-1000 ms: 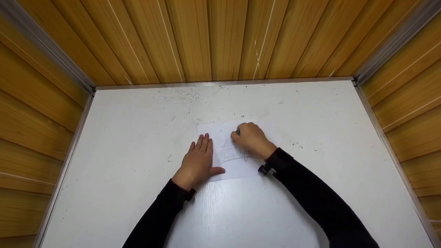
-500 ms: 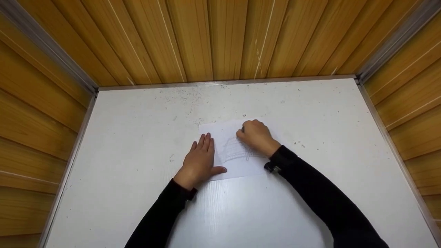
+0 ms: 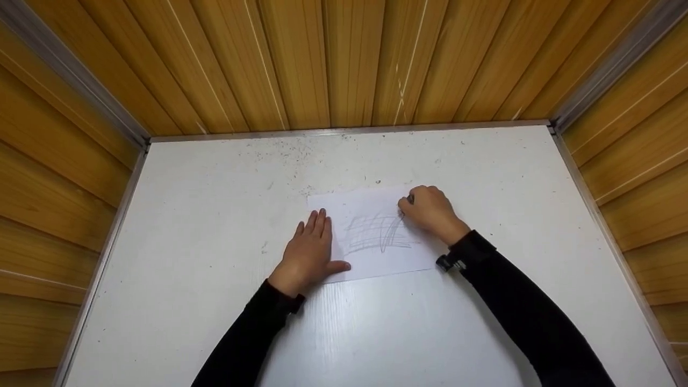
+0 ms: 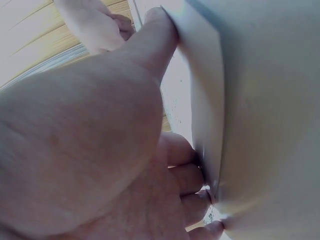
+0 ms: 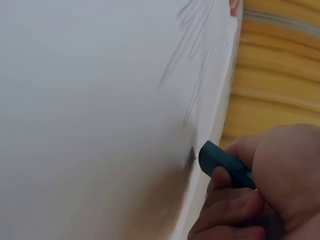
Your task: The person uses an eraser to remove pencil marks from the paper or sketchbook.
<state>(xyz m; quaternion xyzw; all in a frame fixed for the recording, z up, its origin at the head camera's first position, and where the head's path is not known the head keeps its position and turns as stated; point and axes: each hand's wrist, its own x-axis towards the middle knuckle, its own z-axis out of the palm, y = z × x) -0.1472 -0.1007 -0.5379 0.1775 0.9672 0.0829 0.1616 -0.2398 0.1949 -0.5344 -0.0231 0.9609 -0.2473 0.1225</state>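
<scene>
A white sheet of paper (image 3: 387, 264) lies on the table, with thin grey lines (image 3: 371, 232) crossing its middle. My left hand (image 3: 307, 251) rests flat along the left side of the sheet, its fingers straight and its thumb spread over the near edge. In the left wrist view, the paper (image 4: 207, 95) lifts a little near the thumb. My right hand (image 3: 431, 210) is over the sheet's far right part, fingers curled round a stubby dark green block (image 5: 220, 161), eraser-like in shape. Its flat end shows in the right wrist view, close over the paper near a dark spot.
The white table (image 3: 188, 242) bears scattered dark crumbs (image 3: 285, 153), mostly toward the back. Wood-patterned panels (image 3: 349, 64) stand behind it and at both sides, with metal strips along the table's edges.
My right hand has moved to the right across the paper with the dark green block, uncovering more of the grey lines. The left hand stays in place on the sheet.
</scene>
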